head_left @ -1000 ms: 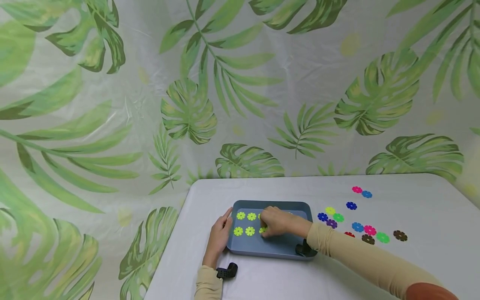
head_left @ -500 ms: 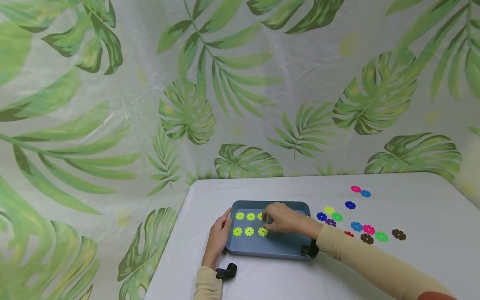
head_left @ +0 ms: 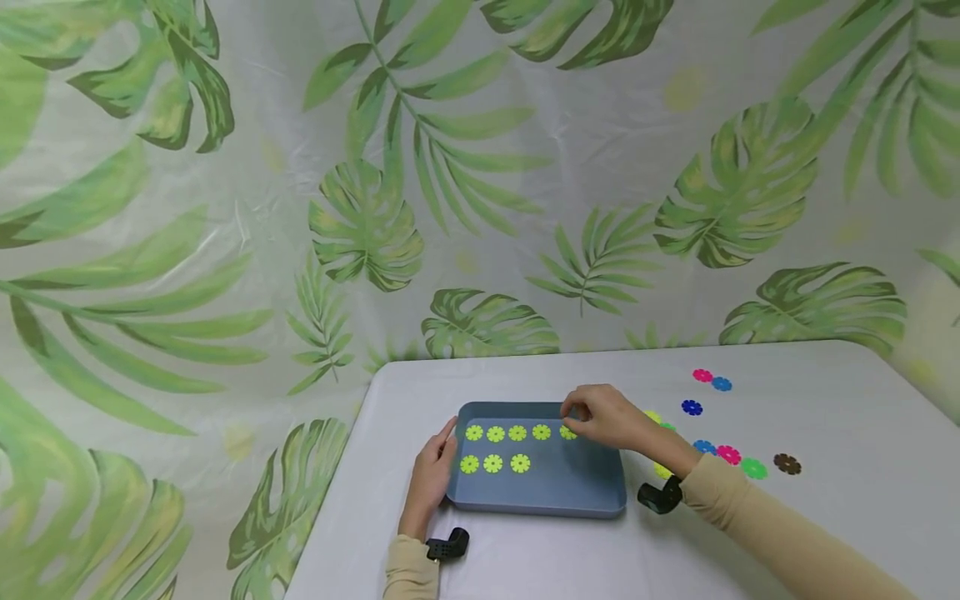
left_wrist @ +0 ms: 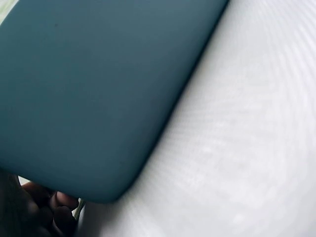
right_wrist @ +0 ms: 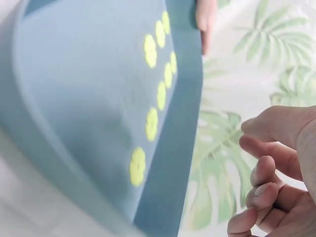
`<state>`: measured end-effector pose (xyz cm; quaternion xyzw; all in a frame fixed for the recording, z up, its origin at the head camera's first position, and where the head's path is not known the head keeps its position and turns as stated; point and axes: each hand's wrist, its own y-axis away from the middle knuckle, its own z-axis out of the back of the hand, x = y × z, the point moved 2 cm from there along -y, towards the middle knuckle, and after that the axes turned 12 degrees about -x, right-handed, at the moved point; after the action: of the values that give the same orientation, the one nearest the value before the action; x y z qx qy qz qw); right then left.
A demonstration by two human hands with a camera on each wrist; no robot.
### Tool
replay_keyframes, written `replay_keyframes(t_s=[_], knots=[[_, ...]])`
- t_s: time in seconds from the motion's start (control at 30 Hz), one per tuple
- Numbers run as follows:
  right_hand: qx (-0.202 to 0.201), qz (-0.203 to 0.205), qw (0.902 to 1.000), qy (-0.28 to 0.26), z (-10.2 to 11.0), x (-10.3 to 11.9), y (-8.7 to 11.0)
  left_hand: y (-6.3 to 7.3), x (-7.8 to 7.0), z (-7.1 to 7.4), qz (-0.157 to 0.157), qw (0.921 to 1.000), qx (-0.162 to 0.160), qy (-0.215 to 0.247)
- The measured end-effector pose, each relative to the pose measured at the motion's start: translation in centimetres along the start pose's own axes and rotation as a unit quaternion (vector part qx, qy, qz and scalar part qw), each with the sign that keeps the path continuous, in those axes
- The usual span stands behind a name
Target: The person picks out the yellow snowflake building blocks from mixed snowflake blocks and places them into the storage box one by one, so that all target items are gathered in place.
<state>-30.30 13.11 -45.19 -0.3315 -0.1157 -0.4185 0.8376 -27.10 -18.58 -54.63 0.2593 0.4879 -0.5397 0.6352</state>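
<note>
A blue-grey tray [head_left: 536, 492] lies on the white table. Inside it are yellow flower-shaped discs: several in the back row [head_left: 517, 433] and three in the front row [head_left: 492, 463]. My left hand [head_left: 430, 477] grips the tray's left side; its curled fingers [left_wrist: 61, 210] show dimly by the tray's edge in the left wrist view. Above the tray's back right part is my right hand [head_left: 603, 415], near the rightmost yellow disc [head_left: 567, 432]. In the right wrist view its fingers [right_wrist: 264, 170] are loosely bent, with nothing visible between thumb and forefinger.
Loose discs lie right of the tray: pink [head_left: 728, 454], green [head_left: 753, 468], brown [head_left: 787, 464], dark blue [head_left: 692, 407], and a pink one [head_left: 702, 376] beside a light blue one [head_left: 722, 384] farther back. My right forearm hides some. A leaf-print sheet [head_left: 600, 167] hangs behind.
My right hand has moved right and slightly back, uncovering more yellow discs in the tray's back row. The left hand keeps its place at the tray's left side. The head view has shifted slightly.
</note>
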Motion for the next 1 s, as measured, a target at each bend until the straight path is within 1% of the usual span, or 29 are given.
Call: replay_keyframes(t_s=[0.1,0.23,0.43,0.67,1.0], knots=[[-0.013,-0.03,0.9994,-0.006,1.0,-0.7,0.6,0.1,0.0,0.0,0.0,1.0,0.0,-0.002],[-0.028,-0.056,0.998,-0.006,2.0,-1.8,1.7,0.1,0.0,0.0,-0.005,1.0,-0.001,-0.005],[-0.048,-0.069,0.9965,-0.004,3.0,-3.2,3.1,0.0,0.1,-0.1,-0.002,1.0,-0.002,-0.007],[-0.054,-0.106,0.9929,0.006,3.8,-4.7,4.4,0.0,0.2,-0.2,0.0,1.0,-0.001,-0.004],[-0.07,-0.124,0.9898,0.007,4.7,-6.1,5.8,0.0,0.0,-0.1,0.006,1.0,-0.001,-0.001]])
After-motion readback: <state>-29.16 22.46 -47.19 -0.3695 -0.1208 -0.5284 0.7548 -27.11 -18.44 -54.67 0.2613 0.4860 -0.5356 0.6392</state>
